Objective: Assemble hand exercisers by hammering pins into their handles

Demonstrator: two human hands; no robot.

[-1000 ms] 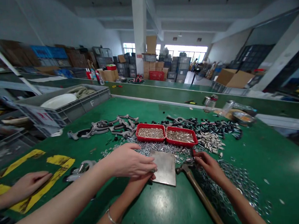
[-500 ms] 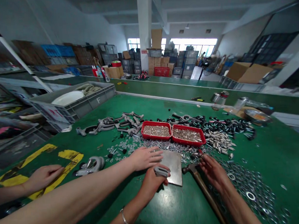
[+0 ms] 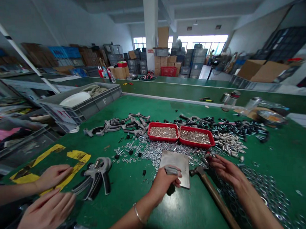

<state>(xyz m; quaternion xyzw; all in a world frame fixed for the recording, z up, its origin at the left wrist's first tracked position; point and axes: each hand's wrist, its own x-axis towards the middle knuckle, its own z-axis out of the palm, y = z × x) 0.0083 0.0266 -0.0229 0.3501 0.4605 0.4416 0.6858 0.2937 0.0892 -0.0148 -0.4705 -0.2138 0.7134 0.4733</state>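
Note:
My left hand, with a bangle on its wrist, is closed around a grey metal clamp part. It is over the lower part of a flat steel plate. My right hand has its fingertips together near the loose nuts, right of the plate. A small reddish, dark piece shows at those fingertips, too small to name. Between my hands lies a hammer, its head near the plate's right edge. Beyond the plate stand two red trays, one with small metal pieces and one with longer pins.
A co-worker's two hands are at the left, by yellow tape and an assembled spring clamp. Grey clamp arms lie farther back. Loose washers spread at the right. A grey crate stands at back left.
The co-worker's arm has drawn back from the plate to the left, uncovering the plate and the spring clamp. My hands stay nearly in place. The view has shifted slightly.

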